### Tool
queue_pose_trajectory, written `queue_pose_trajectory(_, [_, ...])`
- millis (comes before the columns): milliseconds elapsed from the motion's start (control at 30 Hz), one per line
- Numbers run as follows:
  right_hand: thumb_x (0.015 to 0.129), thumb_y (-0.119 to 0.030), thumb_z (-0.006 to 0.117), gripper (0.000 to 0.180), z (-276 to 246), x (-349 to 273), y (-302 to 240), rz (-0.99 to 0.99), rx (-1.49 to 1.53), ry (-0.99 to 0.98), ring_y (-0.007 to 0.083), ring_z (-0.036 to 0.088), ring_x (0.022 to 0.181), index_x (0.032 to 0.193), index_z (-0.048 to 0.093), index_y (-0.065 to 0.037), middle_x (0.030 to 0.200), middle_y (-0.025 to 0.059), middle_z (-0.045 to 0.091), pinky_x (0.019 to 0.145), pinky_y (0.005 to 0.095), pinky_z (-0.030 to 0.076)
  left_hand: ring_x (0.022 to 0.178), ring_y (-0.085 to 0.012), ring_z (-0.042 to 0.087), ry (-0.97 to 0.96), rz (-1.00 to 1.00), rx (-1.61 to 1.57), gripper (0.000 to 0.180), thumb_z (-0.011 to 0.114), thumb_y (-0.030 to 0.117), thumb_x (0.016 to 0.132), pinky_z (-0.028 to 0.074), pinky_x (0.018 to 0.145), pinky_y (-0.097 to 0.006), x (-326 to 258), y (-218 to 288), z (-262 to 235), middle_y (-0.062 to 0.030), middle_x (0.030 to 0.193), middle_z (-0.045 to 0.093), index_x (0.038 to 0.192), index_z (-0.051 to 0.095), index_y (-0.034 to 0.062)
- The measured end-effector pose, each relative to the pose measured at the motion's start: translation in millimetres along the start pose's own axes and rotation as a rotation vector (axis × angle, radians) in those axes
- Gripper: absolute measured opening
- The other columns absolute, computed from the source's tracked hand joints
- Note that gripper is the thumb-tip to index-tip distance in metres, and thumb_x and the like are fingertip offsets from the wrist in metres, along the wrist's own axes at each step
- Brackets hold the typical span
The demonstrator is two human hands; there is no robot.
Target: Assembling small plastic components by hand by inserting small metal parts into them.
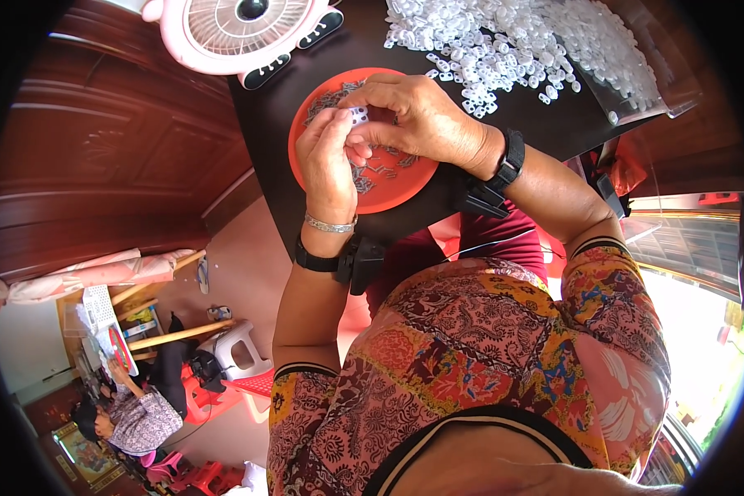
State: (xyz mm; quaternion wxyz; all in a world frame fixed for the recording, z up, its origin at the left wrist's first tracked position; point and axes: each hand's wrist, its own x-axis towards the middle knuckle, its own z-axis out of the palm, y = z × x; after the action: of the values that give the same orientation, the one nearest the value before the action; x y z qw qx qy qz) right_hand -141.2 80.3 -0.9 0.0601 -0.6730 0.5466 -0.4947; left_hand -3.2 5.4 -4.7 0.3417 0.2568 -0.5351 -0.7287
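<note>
Over a round red-orange tray my two hands meet. Between the fingertips of my left hand is a small white plastic piece with dark round holes. My right hand closes on the same piece from the other side, its thumb and forefinger around it. In the tray lie many small grey metal pins, partly hidden beneath my hands. Fingers cover much of the piece, so whether a pin is in it I cannot tell.
Similar white pieces are heaped on the dark table at the far right, some in a clear bin. A pink fan stands far left. At lower left another person sits near red stools.
</note>
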Motion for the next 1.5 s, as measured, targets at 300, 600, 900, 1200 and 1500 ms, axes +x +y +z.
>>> queue_pose_trajectory(300, [0.079,-0.014,0.071,0.023,-4,0,-7,0.054,0.057,-0.062,0.0248,0.067,0.074,0.099,0.064,-0.004,0.081,0.0097,0.067,0.066,0.0298,0.054,0.049,-0.0085,0.050,-0.027,0.031,0.043,0.021,0.054,0.018,0.089,0.038,0.046,-0.019,0,-1,-3,-0.0022,0.061,0.055,0.075,0.058,0.0023])
queue_pose_trajectory(600, [0.084,-0.015,0.066,0.013,-8,-1,-1,0.045,0.025,-0.104,0.0225,0.066,0.069,0.091,0.065,-0.004,0.075,0.0082,0.067,0.062,0.0285,0.051,0.048,-0.0085,0.049,-0.056,0.033,0.052,0.025,0.052,0.019,0.090,0.037,0.044,-0.019,-2,0,-1,-0.0034,0.060,0.055,0.073,0.058,0.0013])
queue_pose_trajectory(900, [0.081,-0.015,0.069,0.026,2,-1,0,-0.066,-0.041,0.025,0.0251,0.067,0.075,0.105,0.066,-0.005,0.082,0.0114,0.068,0.068,0.0312,0.054,0.053,-0.0110,0.052,-0.078,-0.030,-0.092,0.018,0.051,0.017,0.088,0.040,0.049,-0.022,6,-4,-7,-0.0037,0.066,0.057,0.081,0.058,0.0022])
queue_pose_trajectory(1200, [0.078,-0.016,0.071,0.029,0,-1,-7,-0.022,-0.082,-0.024,0.0274,0.067,0.078,0.104,0.064,-0.003,0.087,0.0120,0.067,0.068,0.0327,0.054,0.053,-0.0100,0.052,-0.051,-0.043,-0.069,0.013,0.050,0.012,0.085,0.041,0.050,-0.021,4,-1,-9,-0.0028,0.065,0.056,0.081,0.058,0.0025])
queue_pose_trajectory(1500, [0.077,-0.013,0.070,0.021,0,-3,-6,-0.089,-0.119,-0.012,0.0285,0.065,0.073,0.095,0.063,-0.004,0.081,0.0102,0.065,0.064,0.0344,0.053,0.049,-0.0095,0.049,-0.033,-0.017,0.017,0.014,0.050,0.013,0.084,0.039,0.046,-0.021,1,-2,-5,-0.0028,0.062,0.054,0.076,0.056,0.0025])
